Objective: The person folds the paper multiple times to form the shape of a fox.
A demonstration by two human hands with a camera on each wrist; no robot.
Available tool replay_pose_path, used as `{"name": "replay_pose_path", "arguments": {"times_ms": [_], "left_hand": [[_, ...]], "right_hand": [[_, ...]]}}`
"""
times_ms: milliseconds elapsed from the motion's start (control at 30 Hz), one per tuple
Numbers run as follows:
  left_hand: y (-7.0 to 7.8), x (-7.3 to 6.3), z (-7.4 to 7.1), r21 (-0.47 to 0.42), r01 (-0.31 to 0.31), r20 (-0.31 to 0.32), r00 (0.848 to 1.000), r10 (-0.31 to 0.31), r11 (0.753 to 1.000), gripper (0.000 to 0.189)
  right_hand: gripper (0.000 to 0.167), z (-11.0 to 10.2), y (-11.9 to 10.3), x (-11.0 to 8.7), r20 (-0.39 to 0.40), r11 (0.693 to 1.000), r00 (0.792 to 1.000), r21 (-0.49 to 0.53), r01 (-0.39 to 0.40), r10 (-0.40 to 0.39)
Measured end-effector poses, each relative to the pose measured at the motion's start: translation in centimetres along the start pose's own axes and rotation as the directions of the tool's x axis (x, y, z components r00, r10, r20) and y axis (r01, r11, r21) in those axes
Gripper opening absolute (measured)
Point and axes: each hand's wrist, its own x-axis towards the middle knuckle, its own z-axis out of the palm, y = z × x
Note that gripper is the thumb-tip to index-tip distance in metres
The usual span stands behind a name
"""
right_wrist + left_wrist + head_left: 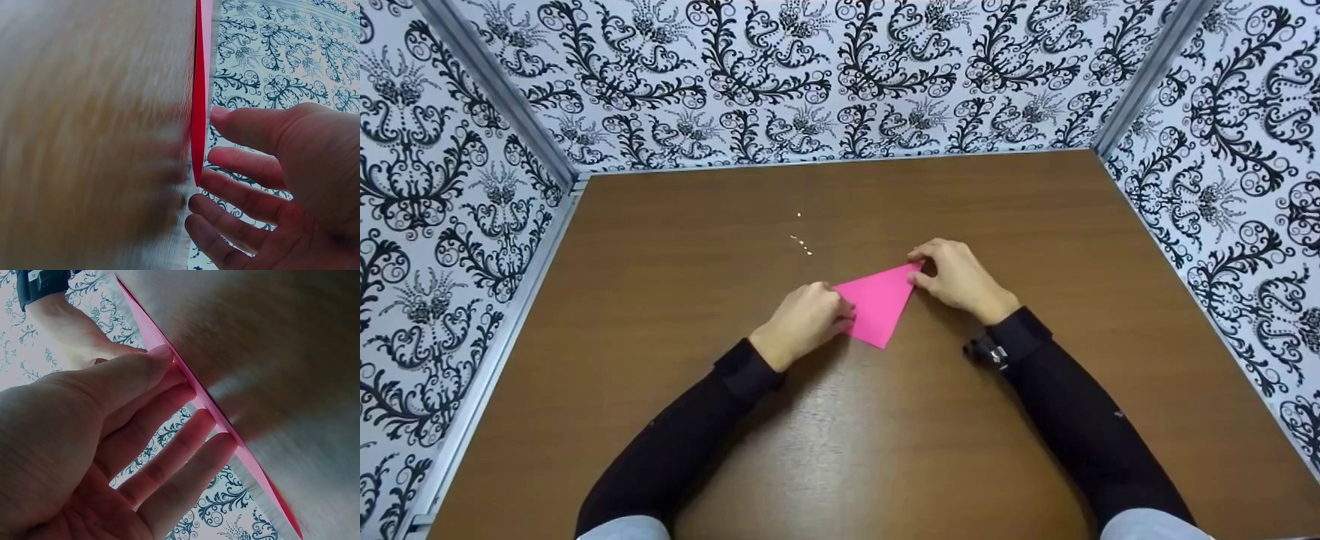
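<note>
A bright pink sheet of paper (881, 304), folded into a flat shape with a pointed corner, lies on the wooden table. My left hand (806, 319) covers its left side. In the left wrist view, the extended fingers (188, 467) and thumb of that hand meet the paper (256, 467), fingertips down along it. At the far right corner is my right hand (960, 281), its thumb overlapping the paper's edge in the head view. Seen from the right wrist, its fingers (242, 191) are spread apart around the paper's red-looking tip (198, 140).
The brown table (660, 247) is bounded by walls with black-on-white scroll patterns (810, 75) and grey metal strips (502, 97). Several small pale specks (801, 244) show beyond the paper. A black wrist camera (986, 351) sits at the right sleeve.
</note>
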Motion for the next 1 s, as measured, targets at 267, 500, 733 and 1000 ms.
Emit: {"name": "replay_pose_path", "arguments": {"times_ms": [267,500,733,1000], "left_hand": [[0.14,-0.20,0.09,0.003,0.051,-0.009,0.999,-0.051,0.999,0.009],[0.18,-0.15,0.03,0.012,0.050,-0.009,0.999,-0.050,0.999,0.007],[0.16,-0.16,-0.02,0.011,0.035,-0.017,0.999,-0.035,0.999,0.006],[0.08,-0.09,0.07,0.015,0.022,-0.021,1.000,-0.021,1.000,0.009]], "right_hand": [[0.037,0.15,-0.10,-0.24,0.008,1.000,1.000,-0.013,-0.020,0.020],[0.036,0.22,-0.11,-0.17,0.004,1.000,1.000,-0.016,-0.016,0.016],[0.031,0.16,-0.27,-0.14,-0.034,1.000,0.999,-0.020,0.000,0.000],[0.029,0.01,-0.83,-0.19,-0.056,1.000,0.998,-0.023,0.003,-0.004]]}}
